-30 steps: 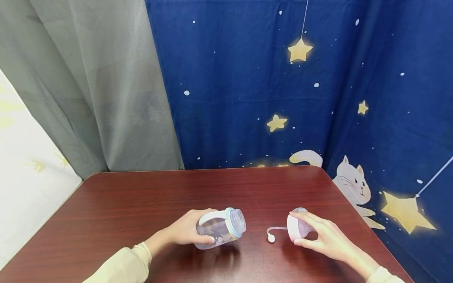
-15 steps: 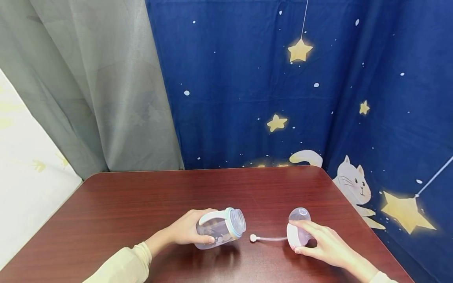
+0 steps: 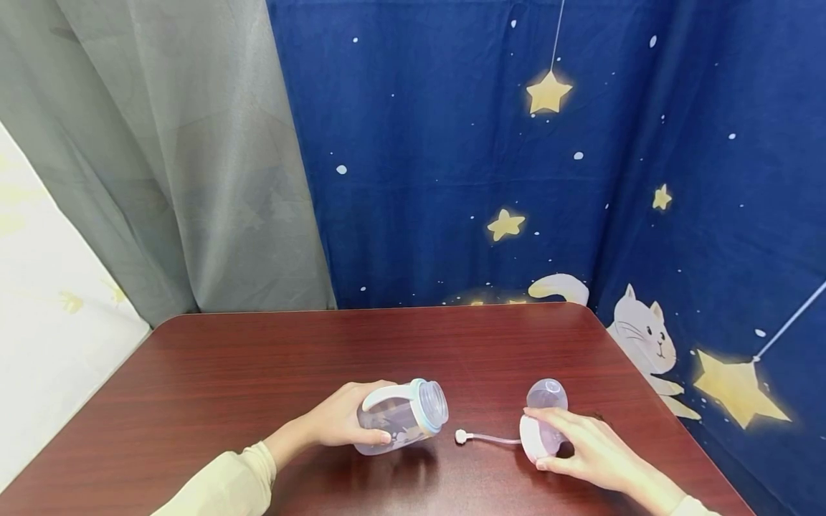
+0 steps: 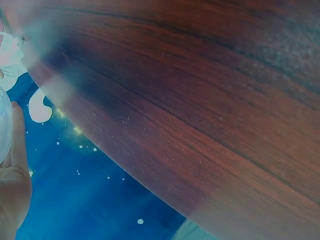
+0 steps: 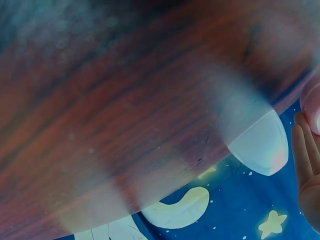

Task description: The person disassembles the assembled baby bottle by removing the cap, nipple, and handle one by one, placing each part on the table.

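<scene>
My left hand [image 3: 348, 419] grips a clear baby bottle [image 3: 403, 419] with pale blue-white handles. The bottle is tilted, its uncapped mouth facing right. In the left wrist view only part of that hand [image 4: 15, 190] and the bottle's edge [image 4: 4, 125] show. My right hand [image 3: 590, 444] holds a pink-white bottle lid [image 3: 532, 438] between thumb and fingers. From it a thin clear straw [image 3: 493, 438] reaches left, ending in a small white weight [image 3: 461, 436]. Just behind the lid is a clear dome cover [image 3: 548, 394], seen apart from the hand in the right wrist view.
The dark red wooden table [image 3: 290, 351] spreads beneath both hands. Its right edge runs near the right forearm. A blue star-print curtain [image 3: 452, 143] and a grey curtain [image 3: 226, 179] hang behind it.
The straw, curved down before, has swung out leftward and its weight now lies farther left. The lid has tipped and shifted slightly, showing more of the dome. The left hand stays in place.
</scene>
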Tool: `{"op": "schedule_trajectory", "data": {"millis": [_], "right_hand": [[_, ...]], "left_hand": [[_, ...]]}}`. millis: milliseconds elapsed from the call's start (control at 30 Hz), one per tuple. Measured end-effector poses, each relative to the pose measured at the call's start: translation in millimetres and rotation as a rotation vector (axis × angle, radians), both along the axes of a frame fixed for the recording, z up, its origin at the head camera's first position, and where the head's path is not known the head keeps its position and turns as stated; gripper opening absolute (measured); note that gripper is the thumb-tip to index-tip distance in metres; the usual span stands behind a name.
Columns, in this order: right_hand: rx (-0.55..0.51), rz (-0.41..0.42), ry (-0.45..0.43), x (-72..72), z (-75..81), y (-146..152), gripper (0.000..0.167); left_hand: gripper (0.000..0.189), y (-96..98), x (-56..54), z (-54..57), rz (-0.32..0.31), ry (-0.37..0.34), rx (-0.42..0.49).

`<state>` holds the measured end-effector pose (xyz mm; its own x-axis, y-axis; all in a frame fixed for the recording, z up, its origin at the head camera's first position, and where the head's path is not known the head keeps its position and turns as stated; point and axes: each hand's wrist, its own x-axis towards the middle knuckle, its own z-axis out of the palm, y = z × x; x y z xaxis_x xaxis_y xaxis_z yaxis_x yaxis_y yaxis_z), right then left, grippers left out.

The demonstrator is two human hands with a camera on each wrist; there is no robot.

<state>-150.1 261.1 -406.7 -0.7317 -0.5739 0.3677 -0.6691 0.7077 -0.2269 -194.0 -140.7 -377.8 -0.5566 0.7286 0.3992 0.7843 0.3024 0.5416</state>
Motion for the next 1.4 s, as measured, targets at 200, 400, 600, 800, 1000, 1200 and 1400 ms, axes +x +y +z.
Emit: {"op": "schedule_trajectory", "data": {"millis": [200,400,600,800,1000,1200,1400], "right_hand": [[0.042,-0.051,-0.020,0.4,-2.1,-1.2,0.061],[0.048,-0.042,-0.019,1.4,-2.1,-3.0,0.057],[0.051,0.009,0.006,1.3,-1.9,-3.7,0.057],[0.086,0.047,0.031,-0.5,-0.8,-4.2,0.059],[0.105,0.078,0.086,-1.7,-2.1,-4.6,0.059],[0.111,0.094,0.095,-3.3,-2.9,-5.3,0.061],[0.114,0.097,0.099,-3.9,-3.1,-5.8,0.063]], "left_hand": [[0.054,-0.2,0.6,-0.3,0.002,0.019,-0.005],[0.053,-0.3,0.4,-0.4,-0.002,0.041,-0.005],[0.055,-0.5,-0.1,-1.4,-0.003,0.019,-0.001],[0.055,0.0,-0.4,-1.4,-0.001,0.010,0.005],[0.055,0.7,-0.7,-0.3,-0.016,0.004,0.013],[0.055,1.1,-1.6,0.1,-0.030,0.026,0.016],[0.056,1.0,-1.5,-0.1,-0.024,0.018,0.013]]}}
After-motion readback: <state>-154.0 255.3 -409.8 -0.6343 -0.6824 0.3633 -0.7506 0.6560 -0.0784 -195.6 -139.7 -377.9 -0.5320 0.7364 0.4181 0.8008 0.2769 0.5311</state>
